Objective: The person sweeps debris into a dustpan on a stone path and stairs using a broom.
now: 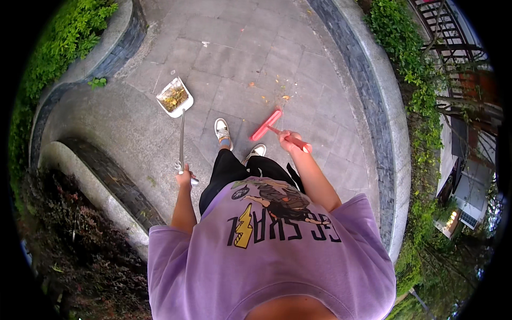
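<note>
My left hand [185,177] is closed round the upper end of a long grey handle. At the handle's far end, a white dustpan [177,111] rests on the paving, with dry yellow-brown leaves [174,98] inside. In my right hand [291,141] is the red handle of a broom [266,125], gripped with the fingers wrapped round it. The broom's red head is low over the ground, just ahead of my shoes; whether its bristles touch the paving I cannot tell. Several bits of leaf litter [286,97] lie scattered beyond the broom head.
Grey stone paving [234,58] stretches ahead. A curved low stone wall [381,106] with green shrubs runs along the right. On the left, another curved wall [101,64] borders bushes, and a planter edge [85,181] curves close to my left arm. My white shoes [222,128] stand between the two tools.
</note>
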`<state>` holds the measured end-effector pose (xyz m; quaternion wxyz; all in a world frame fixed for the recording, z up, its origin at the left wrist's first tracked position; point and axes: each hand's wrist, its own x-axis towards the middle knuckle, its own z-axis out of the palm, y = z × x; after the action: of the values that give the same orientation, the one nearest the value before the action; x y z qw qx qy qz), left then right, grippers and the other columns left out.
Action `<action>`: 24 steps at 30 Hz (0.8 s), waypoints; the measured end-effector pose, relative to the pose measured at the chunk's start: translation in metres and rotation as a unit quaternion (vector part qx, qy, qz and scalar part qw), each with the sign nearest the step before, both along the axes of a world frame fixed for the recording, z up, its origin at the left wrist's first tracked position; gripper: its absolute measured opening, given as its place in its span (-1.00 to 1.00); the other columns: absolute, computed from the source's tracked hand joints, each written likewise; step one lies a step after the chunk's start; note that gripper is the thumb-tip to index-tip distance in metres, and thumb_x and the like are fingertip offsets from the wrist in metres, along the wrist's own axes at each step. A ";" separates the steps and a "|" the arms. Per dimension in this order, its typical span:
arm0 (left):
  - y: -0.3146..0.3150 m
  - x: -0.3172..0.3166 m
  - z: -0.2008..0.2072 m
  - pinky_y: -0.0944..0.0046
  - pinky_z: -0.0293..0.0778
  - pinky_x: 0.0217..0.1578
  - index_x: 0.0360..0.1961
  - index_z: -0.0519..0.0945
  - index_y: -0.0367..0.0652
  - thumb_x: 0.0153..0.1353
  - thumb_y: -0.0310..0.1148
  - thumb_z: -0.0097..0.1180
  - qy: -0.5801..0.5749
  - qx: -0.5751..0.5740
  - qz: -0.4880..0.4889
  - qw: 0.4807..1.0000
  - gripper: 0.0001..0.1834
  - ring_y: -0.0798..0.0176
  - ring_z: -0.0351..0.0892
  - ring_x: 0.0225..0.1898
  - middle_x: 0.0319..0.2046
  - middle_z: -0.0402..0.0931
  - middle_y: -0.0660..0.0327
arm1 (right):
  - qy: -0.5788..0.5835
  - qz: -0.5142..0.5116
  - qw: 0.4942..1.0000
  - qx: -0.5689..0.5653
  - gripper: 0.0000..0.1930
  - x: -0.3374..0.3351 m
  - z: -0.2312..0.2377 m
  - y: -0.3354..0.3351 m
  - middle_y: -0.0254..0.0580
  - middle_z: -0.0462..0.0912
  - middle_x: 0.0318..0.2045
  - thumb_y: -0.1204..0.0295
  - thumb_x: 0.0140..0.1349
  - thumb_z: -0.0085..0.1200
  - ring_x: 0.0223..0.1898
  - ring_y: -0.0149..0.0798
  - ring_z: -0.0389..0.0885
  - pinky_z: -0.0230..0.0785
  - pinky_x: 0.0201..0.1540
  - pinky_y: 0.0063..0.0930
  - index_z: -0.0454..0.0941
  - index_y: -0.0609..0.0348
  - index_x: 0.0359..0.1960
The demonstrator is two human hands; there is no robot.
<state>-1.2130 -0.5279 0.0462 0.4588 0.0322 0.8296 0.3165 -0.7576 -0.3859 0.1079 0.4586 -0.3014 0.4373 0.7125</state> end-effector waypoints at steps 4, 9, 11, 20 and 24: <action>0.001 0.014 -0.008 0.19 0.33 -0.70 -0.70 0.44 -0.25 0.17 -0.23 0.21 0.024 -0.020 0.003 1.000 -0.59 0.26 0.41 -0.77 -0.77 0.42 0.14 | -0.022 0.002 1.000 -0.009 -0.55 0.001 -0.006 -0.005 -0.24 0.39 -0.51 0.58 0.31 -0.40 -0.62 -0.43 0.41 0.40 -0.56 -0.68 0.05 0.50 0.23; 0.039 0.005 -0.001 0.02 0.43 -0.50 -0.62 0.56 -0.47 -0.06 -0.32 0.26 0.229 -0.033 0.007 0.973 -0.67 0.06 0.55 -0.64 -0.64 0.56 -0.06 | -0.040 -0.007 0.999 -0.003 -0.56 0.007 -0.012 -0.007 -0.22 0.39 -0.50 0.59 0.30 -0.38 -0.62 -0.42 0.41 0.41 -0.56 -0.68 0.05 0.50 0.21; 0.066 -0.014 0.010 -0.05 0.46 -0.35 -0.51 0.61 -0.55 -0.15 -0.28 0.28 0.302 -0.057 0.013 0.952 -0.60 -0.12 0.62 -0.48 -0.55 0.59 -0.18 | -0.041 -0.008 0.999 0.000 -0.57 0.010 -0.012 -0.008 -0.23 0.39 -0.50 0.59 0.30 -0.37 -0.62 -0.42 0.41 0.41 -0.56 -0.67 0.06 0.49 0.21; 0.080 -0.053 0.057 0.00 0.43 -0.46 -0.51 0.64 -0.46 -0.09 -0.30 0.28 0.307 -0.026 0.035 0.951 -0.67 0.03 0.56 -0.62 -0.64 0.57 -0.07 | -0.029 -0.027 0.999 0.004 -0.58 0.004 -0.001 -0.001 -0.26 0.35 -0.54 0.45 0.41 -0.31 -0.64 -0.41 0.35 0.39 -0.63 -0.68 -0.01 0.49 0.19; 0.052 -0.045 0.062 0.07 0.36 -0.61 -0.65 0.57 -0.39 -0.05 -0.33 0.25 0.262 0.055 0.041 0.963 -0.72 0.17 0.46 -0.74 -0.78 0.46 0.08 | -0.023 -0.028 0.999 0.005 -0.59 0.006 -0.001 -0.001 -0.26 0.35 -0.55 0.44 0.41 -0.33 -0.64 -0.40 0.35 0.38 -0.63 -0.68 0.00 0.49 0.18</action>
<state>-1.2582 -0.4756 0.1084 0.2098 0.1048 0.9025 0.3613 -0.7519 -0.3864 0.1069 0.4898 -0.3026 0.4314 0.6946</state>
